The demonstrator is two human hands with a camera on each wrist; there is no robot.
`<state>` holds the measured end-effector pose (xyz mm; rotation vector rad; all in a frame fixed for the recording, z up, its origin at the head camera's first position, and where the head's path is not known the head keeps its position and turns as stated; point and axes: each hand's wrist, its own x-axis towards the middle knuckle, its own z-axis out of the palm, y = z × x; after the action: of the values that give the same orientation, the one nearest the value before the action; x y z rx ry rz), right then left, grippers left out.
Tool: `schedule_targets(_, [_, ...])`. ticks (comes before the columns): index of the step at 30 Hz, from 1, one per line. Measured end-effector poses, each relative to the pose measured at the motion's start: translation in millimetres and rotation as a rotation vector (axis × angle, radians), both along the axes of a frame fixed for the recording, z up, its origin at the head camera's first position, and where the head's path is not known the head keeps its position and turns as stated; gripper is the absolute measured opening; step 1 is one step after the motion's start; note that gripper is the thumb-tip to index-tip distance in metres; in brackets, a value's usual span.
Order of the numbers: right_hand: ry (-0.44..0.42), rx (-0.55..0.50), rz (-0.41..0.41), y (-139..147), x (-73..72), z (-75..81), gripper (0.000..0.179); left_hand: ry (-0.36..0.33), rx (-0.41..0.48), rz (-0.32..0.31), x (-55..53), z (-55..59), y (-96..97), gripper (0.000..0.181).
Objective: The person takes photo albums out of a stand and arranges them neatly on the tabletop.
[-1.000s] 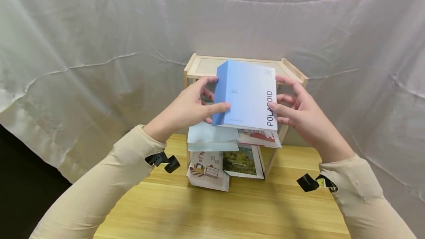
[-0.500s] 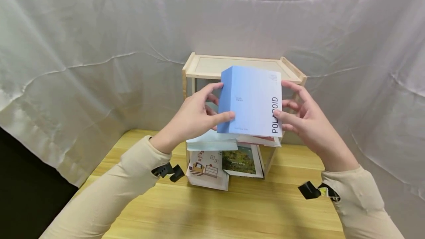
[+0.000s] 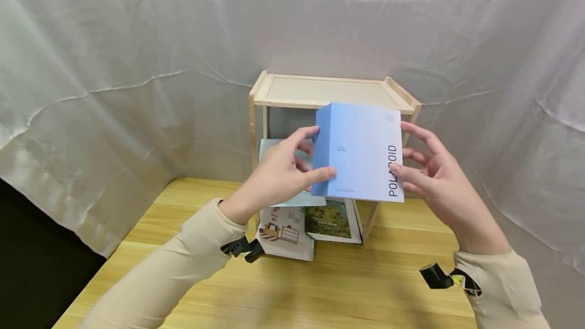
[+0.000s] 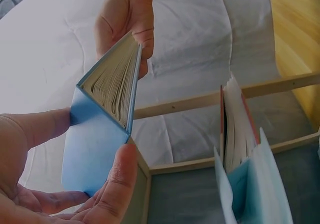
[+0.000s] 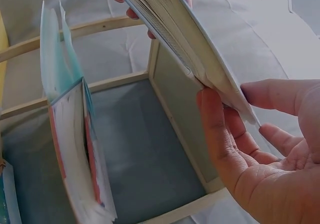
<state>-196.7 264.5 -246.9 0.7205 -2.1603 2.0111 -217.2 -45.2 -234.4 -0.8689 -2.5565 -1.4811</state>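
Note:
A blue-and-white photo album [image 3: 361, 151] printed POLAROID is held up in front of the wooden shelf [image 3: 324, 93]. My left hand [image 3: 288, 166] grips its blue spine side, thumb on the cover and fingers behind. At the opposite edge, my right hand [image 3: 434, 171] pinches the album, its thumb beside the lettering. Between the covers a thick block of pages shows in the left wrist view, where the blue spine [image 4: 95, 139] lies between the left thumb and fingers. In the right wrist view the page edges [image 5: 175, 29] fan slightly near the right fingertips.
On the shelf's middle level stand a pale-blue album [image 3: 272, 146] and a red-edged album [image 5: 55, 134]. Below are a photo album with a leafy picture [image 3: 331, 222] and one with a furniture drawing [image 3: 285, 230]. A grey curtain [image 3: 137, 24] hangs behind the wooden table [image 3: 320, 293].
Both hands have carried the blue-and-white album down and to the right, uncovering more of the shelf's top and upper left opening. The grip looks unchanged, and the shelved albums stay put.

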Motion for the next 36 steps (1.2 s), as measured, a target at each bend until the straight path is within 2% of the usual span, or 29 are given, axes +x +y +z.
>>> schedule_targets(12, [-0.008,0.032,0.0,15.4,9.8,-18.8,0.079,-0.05,-0.021,-0.015,5.0,-12.2,14.7,0.088])
schedule_targets(23, [-0.034,0.046,-0.013,35.1,15.9,-39.4,0.079,-0.13,0.009,-0.083,7.7,-29.2,30.7,0.088])
schedule_targets(36, [-0.052,-0.015,0.027,65.4,21.3,-65.6,0.079,-0.107,-0.012,-0.102,11.1,-52.0,61.9,0.088])
